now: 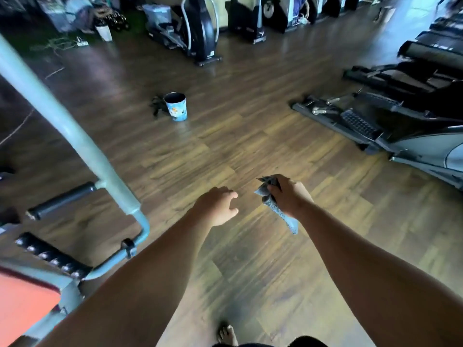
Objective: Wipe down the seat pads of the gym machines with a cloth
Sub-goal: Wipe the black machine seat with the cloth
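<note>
We are gripping the crumpled blue-grey cloth in our clenched right hand, its tail hanging below, arm stretching forward over the wooden plank floor. Our left hand is hovering just beside it, loosely curled, holding nothing.

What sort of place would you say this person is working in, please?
Most likely a gym floor: elliptical trainers stand along the far side, a pale green weight-machine frame with an orange seat pad is at the left, and the flooring is wood-look.
</note>
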Motion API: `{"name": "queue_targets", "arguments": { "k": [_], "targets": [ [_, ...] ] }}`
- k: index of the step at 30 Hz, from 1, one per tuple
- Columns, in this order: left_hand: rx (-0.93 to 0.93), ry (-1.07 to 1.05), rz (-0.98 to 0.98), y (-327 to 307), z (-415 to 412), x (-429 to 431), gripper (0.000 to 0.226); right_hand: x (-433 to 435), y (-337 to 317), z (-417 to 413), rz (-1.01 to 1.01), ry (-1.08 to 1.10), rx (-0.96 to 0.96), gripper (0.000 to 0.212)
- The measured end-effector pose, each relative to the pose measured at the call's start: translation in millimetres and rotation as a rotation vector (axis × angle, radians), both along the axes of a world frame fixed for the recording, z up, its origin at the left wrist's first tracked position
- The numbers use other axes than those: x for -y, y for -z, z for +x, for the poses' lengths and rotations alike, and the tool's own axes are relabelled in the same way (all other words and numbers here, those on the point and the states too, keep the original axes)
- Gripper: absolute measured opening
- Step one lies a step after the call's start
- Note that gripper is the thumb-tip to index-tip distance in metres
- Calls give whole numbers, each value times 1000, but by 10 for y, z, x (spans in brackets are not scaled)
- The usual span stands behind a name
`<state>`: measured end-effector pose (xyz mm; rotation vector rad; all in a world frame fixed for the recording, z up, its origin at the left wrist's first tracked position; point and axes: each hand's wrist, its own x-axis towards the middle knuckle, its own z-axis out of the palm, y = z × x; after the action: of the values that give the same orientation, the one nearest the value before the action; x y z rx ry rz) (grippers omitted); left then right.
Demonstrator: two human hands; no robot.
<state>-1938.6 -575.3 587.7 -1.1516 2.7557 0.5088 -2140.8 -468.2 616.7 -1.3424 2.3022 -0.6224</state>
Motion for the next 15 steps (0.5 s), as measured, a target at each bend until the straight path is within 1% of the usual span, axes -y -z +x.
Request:
{"name": "queue_targets", "arguments": {
  "k": [4, 8, 12, 15],
  "targets": [
    [9, -26, -14, 23, -299, 744, 55, 816, 7, -308, -3, -33, 19, 31],
    [-2, -108, 0, 94, -612, 1537, 55, 1717, 80, -730, 2, -100, 44, 31],
    [-17, -261, -4, 107, -820, 2266, 55, 2707, 70, -1106, 20, -241, 33, 31],
    [-25, -384, -1, 60, -863, 2760, 56, 3501, -20, -1214, 14, -359, 10, 29]
  ]
}}
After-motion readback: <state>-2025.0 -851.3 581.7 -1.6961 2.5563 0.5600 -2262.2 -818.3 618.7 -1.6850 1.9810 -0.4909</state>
